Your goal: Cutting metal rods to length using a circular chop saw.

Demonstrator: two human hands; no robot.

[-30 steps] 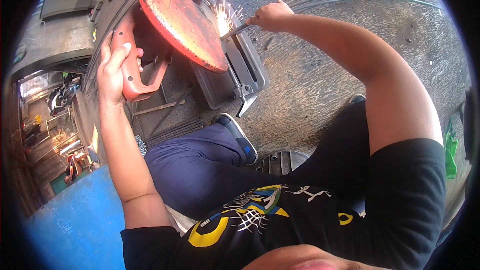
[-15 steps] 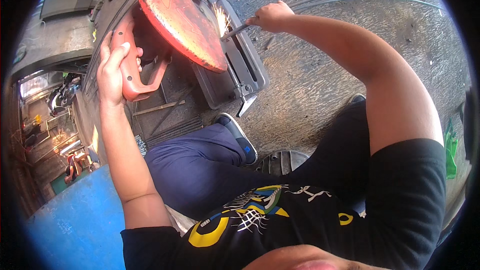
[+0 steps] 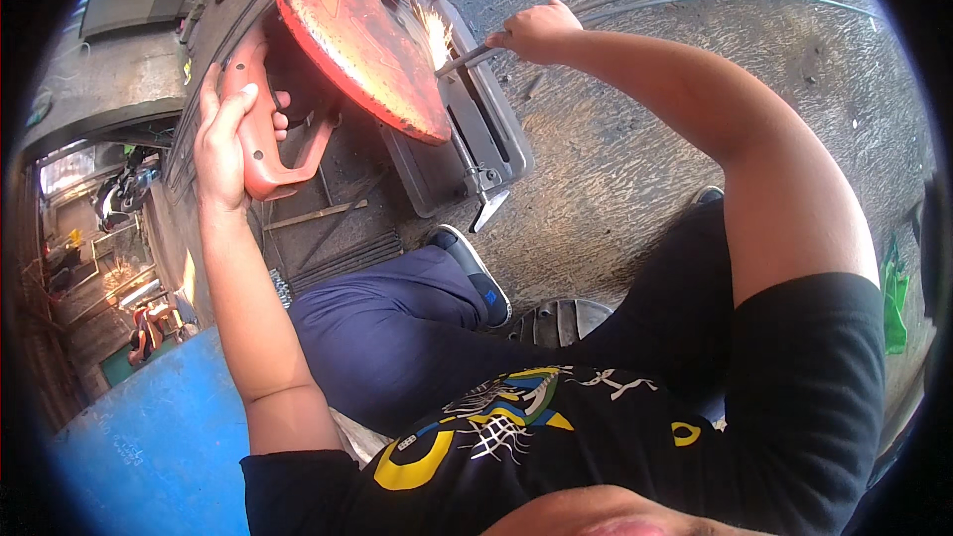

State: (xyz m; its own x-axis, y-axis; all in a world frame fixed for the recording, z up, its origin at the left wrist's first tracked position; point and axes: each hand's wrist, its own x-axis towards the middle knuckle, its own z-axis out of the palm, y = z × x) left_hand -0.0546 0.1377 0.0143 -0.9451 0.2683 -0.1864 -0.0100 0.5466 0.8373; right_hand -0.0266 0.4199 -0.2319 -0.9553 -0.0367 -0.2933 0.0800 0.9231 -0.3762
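Since a second ago, only the spray of sparks (image 3: 437, 30) has really changed, drawing into a tighter plume; both my hands hold their places. The slim grey rods (image 3: 472, 58) run lengthwise from the far right, through my right hand (image 3: 541, 33), and slope down leftward to the right edge of the orange guard (image 3: 347, 30), above the saw base (image 3: 481, 124). My right hand is much the nearer, its fingers wrapped around the rods, their working end just left of my grip. My left hand (image 3: 226, 134), beyond the guard, has its fingers curled around the orange handle (image 3: 260, 144).
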